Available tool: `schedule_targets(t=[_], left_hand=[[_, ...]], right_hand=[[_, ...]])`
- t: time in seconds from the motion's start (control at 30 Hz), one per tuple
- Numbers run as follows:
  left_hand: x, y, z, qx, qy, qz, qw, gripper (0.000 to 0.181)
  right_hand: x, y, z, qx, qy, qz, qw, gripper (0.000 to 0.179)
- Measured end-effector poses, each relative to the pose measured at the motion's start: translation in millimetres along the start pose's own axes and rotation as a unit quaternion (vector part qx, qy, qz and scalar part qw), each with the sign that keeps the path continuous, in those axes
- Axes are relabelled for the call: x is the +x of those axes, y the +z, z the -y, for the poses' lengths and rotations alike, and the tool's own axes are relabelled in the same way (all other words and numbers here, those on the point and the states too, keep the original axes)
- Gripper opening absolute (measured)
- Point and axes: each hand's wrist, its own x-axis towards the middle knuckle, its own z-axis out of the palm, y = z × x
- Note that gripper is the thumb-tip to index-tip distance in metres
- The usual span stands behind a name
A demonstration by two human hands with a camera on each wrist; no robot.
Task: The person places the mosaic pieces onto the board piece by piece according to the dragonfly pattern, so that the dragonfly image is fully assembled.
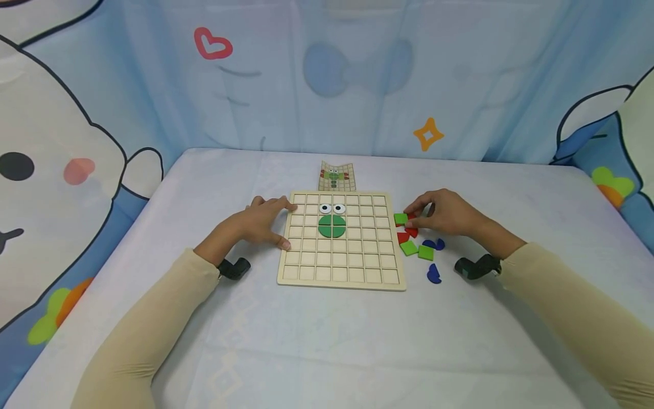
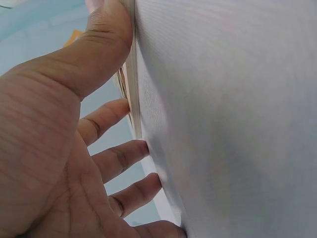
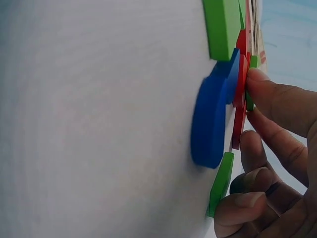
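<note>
A square wooden grid board (image 1: 352,262) lies on the white table. Two round eye pieces (image 1: 332,209) and several dark green quarter-round pieces (image 1: 332,226) sit in its cells. Touching the board's left edge is my left hand (image 1: 261,221), with thumb and fingers spread, as the left wrist view (image 2: 59,139) also shows. Right of the board, my right hand (image 1: 443,213) pinches a light green square tile (image 1: 401,218) between thumb and index finger. Red pieces (image 1: 403,237) lie under and beside that hand, partly covered by the fingers.
More light green tiles (image 1: 426,253) and blue rounded pieces (image 1: 434,274) lie loose to the board's right. Behind the board stands a small picture card (image 1: 337,177) showing a pattern on a grid. A patterned blue curtain (image 1: 286,102) hangs past the table's far edge.
</note>
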Motion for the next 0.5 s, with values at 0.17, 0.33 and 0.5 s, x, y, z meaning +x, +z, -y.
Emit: schedule_targets(t=[0.17,0.33,0.5], left_hand=[[0.0,-0.5,-1.0,0.002,-0.002,0.001,1.0000,0.091],[-0.4,-1.3,-1.3,0.004,-0.001,0.000,1.0000,0.090],[0.0,-1.5,-1.3,0.004,0.002,0.002,1.0000,0.090]], right_hand=[[0.0,0.4,0.2,-0.009,-0.017,-0.004,0.9998,0.034],[0.2,1.0,-0.1,-0.021,-0.034,-0.009,0.9992,0.032],[-1.1,1.6,2.0,-0.028,-0.026,-0.007,0.9993,0.031]])
